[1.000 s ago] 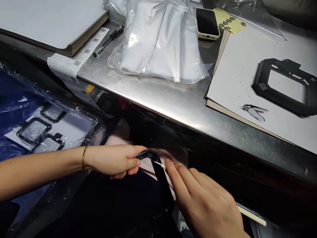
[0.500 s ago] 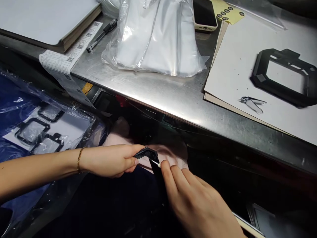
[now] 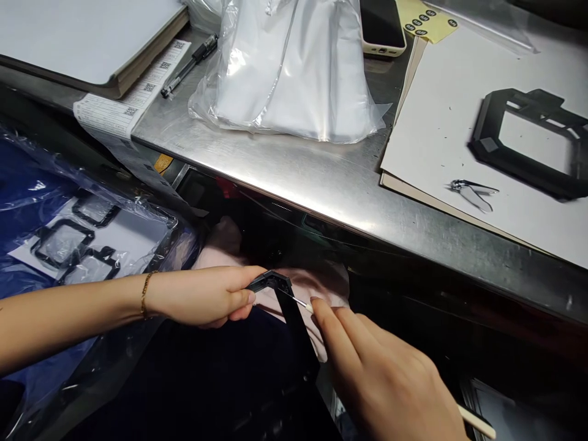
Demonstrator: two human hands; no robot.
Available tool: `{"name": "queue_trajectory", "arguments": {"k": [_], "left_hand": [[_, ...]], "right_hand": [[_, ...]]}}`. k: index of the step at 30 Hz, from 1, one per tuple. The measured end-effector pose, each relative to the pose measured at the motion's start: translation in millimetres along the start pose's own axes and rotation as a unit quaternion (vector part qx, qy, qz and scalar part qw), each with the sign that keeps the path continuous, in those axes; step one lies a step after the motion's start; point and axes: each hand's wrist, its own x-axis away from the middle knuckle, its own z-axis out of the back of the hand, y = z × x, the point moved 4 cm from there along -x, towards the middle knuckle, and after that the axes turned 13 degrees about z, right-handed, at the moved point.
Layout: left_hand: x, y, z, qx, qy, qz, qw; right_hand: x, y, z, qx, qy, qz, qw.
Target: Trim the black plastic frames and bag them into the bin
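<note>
My left hand (image 3: 214,298) pinches one corner of a black plastic frame (image 3: 297,331) between thumb and fingers, above my lap. The frame's long side slopes down to the right, and its lower part blends into dark clothing. My right hand (image 3: 381,361) is closed around a slim cream-handled tool (image 3: 478,422) with a thin metal shaft. The shaft points at the inner side of the frame's upper corner; whether its tip touches cannot be made out. The handle's far end sticks out behind my palm.
On the metal bench (image 3: 294,171) lie a plastic bag of white material (image 3: 294,73), a pen (image 3: 189,65) and a phone (image 3: 383,27). White board (image 3: 422,135) at right carries another black frame (image 3: 487,147) and nail clippers (image 3: 473,190). More frames (image 3: 64,242) lie on blue plastic at left.
My right hand has drawn back down and to the right with the tool, showing more of its shaft and handle end. My left hand and the frame have barely moved.
</note>
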Motion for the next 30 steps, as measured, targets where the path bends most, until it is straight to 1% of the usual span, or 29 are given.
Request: {"name": "queue_trajectory", "arguments": {"k": [2, 7, 15, 17, 23, 25, 30], "left_hand": [[0.8, 0.2, 0.6, -0.002, 0.005, -0.001, 1.000], [0.4, 0.5, 1.5, -0.001, 0.008, -0.004, 1.000], [1.5, -0.1, 0.6, 0.005, 0.007, -0.005, 1.000], [1.6, -1.2, -0.1, 0.014, 0.005, 0.001, 1.000], [-0.6, -7.9, 0.5, 0.009, 0.033, 0.026, 0.999], [-2.0, -9.2, 0.2, 0.009, 0.030, 0.034, 0.999], [-3.7, -8.1, 0.3, 0.009, 0.028, 0.025, 0.999]], "right_hand": [[-0.4, 0.2, 0.4, 0.003, 0.007, 0.001, 1.000], [-2.2, -1.6, -1.4, -0.015, -0.010, 0.020, 1.000], [-11.9, -1.6, -1.7, 0.007, 0.022, 0.014, 1.000], [-13.3, -2.6, -1.6, 0.006, 0.021, 0.018, 1.000], [-11.1, -6.0, -0.5, -0.009, -0.009, 0.038, 0.999], [-8.7, -7.0, -1.3, -0.010, -0.020, 0.040, 0.999], [-4.5, -11.0, -8.3, -0.016, -0.087, 0.051, 0.995]]}}
